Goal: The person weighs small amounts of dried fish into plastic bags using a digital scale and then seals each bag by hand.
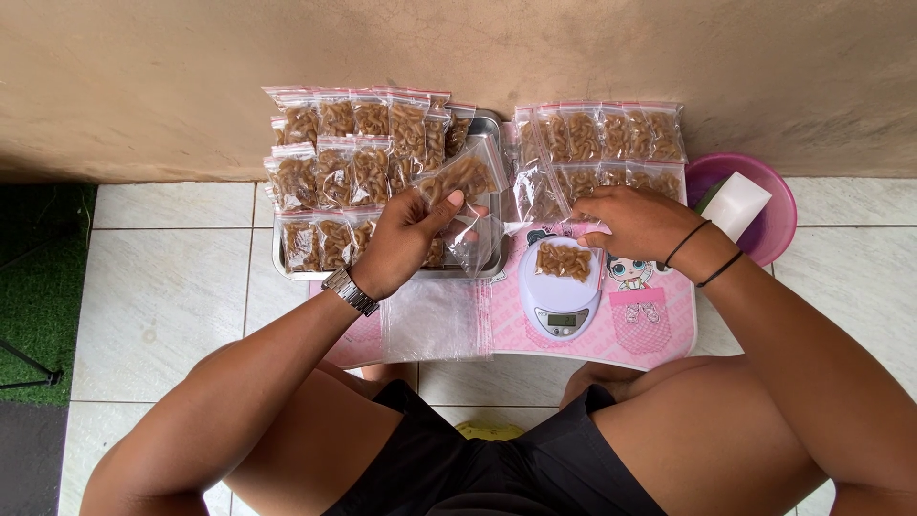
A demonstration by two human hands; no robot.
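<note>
While the person sits cross-legged at the bottom of the frame, a pink worktop lies just beyond the knees. On it, a stack of empty clear bags lies left of centre, and a small white scale heaped with brown snack pieces stands to its right. The left hand, a metal watch on its wrist, pinches a filled snack bag by its lower edge, holding it above the steel tray. The right hand hovers just beyond the scale, fingers curled; whether it grips anything I cannot tell. Farther up, rows of filled bags lie against the wall, and a pink bowl sits at right.
</note>
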